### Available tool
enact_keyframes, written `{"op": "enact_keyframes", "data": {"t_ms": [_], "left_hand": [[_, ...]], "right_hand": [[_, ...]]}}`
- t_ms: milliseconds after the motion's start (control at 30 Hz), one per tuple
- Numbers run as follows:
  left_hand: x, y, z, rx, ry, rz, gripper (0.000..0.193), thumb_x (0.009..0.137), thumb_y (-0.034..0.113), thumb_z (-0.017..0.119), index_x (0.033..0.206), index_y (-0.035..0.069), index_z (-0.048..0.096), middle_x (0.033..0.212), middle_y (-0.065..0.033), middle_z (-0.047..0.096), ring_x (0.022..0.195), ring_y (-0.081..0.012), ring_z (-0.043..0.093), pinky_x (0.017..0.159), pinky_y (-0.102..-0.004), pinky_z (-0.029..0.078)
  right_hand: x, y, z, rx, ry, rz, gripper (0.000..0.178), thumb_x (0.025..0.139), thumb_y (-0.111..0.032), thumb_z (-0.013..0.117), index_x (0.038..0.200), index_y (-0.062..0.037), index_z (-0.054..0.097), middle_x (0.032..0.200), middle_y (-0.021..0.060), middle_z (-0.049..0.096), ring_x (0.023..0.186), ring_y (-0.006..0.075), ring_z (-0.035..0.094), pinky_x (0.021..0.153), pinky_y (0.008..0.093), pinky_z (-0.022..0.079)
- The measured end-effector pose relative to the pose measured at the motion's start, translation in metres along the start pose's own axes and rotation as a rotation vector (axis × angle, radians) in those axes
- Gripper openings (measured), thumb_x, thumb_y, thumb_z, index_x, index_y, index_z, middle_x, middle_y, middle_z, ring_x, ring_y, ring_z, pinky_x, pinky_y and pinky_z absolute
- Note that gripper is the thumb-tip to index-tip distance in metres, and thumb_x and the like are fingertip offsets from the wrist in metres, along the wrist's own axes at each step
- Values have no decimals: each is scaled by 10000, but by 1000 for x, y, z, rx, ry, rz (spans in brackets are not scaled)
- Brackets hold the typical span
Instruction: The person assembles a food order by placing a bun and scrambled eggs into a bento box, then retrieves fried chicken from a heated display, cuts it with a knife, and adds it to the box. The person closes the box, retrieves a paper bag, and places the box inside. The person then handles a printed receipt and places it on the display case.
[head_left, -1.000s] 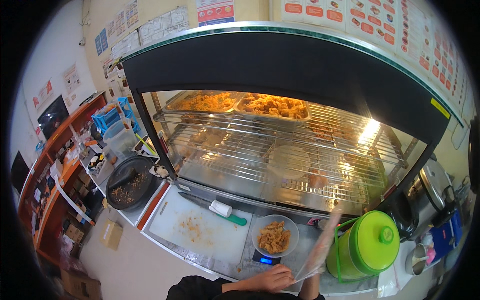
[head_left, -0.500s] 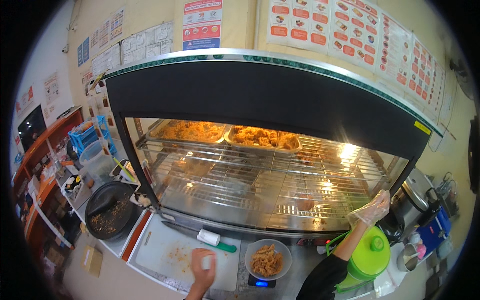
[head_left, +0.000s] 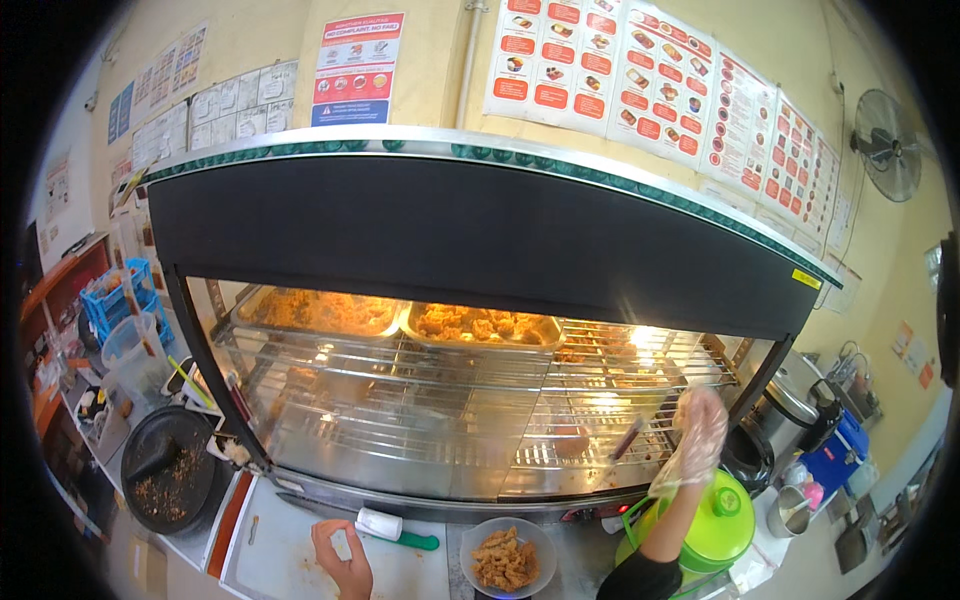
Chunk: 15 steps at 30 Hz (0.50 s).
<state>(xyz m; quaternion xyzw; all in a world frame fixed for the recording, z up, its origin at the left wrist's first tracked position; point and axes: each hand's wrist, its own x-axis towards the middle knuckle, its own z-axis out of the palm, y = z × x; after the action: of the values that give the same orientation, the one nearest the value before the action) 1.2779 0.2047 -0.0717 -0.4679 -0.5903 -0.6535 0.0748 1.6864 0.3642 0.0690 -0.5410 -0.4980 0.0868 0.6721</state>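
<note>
My bare left hand [head_left: 342,562] hovers over the white cutting board [head_left: 400,560], thumb and fingers curved apart with nothing between them. Beside it lies a knife with a green handle [head_left: 418,541], and a white cylinder [head_left: 379,525] rests at that handle. My right hand [head_left: 697,440], in a clear plastic glove, is raised at the right side of the heated display cabinet [head_left: 480,235]. Blur and the glove hide its fingers, so I cannot tell whether it grips anything. A bowl of fried pieces [head_left: 507,560] stands right of the board.
Under my right forearm sits a lime-green lidded pot [head_left: 722,515]. Two trays of fried food [head_left: 484,326] [head_left: 320,310] are on the cabinet's upper rack. A black pan with crumbs [head_left: 180,470] stands at left. A steel cooker [head_left: 782,398] and a metal cup [head_left: 789,515] are at right.
The view has tilted up and shifted right. My right hand has moved left along the cabinet front, and its glove is more blurred. My left hand remains over the board.
</note>
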Motion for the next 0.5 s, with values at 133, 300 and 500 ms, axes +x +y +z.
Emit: {"op": "enact_keyframes", "data": {"t_ms": [133, 300, 500], "left_hand": [[0, -9, -6, 76, 13, 18, 66, 831, -5, 534, 894, -9, 515, 840, -101, 514, 809, -233, 495, 776, -334, 401], [-5, -30, -27, 162, 95, -125, 103, 840, 9, 576, 937, -22, 560, 873, -126, 563, 819, -266, 534, 773, -356, 438], [-22, -43, -45, 239, 196, -273, 103, 850, 27, 566, 936, -30, 556, 887, -130, 557, 837, -250, 525, 777, -356, 435]], "right_hand": [[66, -51, 29, -721, -114, -256, 436, 894, -369, 516, 1152, -18, 539, 1103, 147, 593, 1005, 279, 567, 909, 382, 439], [130, -41, 97, -1452, -610, 117, 484, 884, -387, 508, 1212, -30, 509, 1150, 172, 576, 1057, 298, 553, 950, 396, 419], [159, -4, 107, -1573, -712, 147, 496, 871, -388, 525, 1222, -38, 498, 1165, 173, 569, 1065, 291, 551, 948, 391, 420]]}}
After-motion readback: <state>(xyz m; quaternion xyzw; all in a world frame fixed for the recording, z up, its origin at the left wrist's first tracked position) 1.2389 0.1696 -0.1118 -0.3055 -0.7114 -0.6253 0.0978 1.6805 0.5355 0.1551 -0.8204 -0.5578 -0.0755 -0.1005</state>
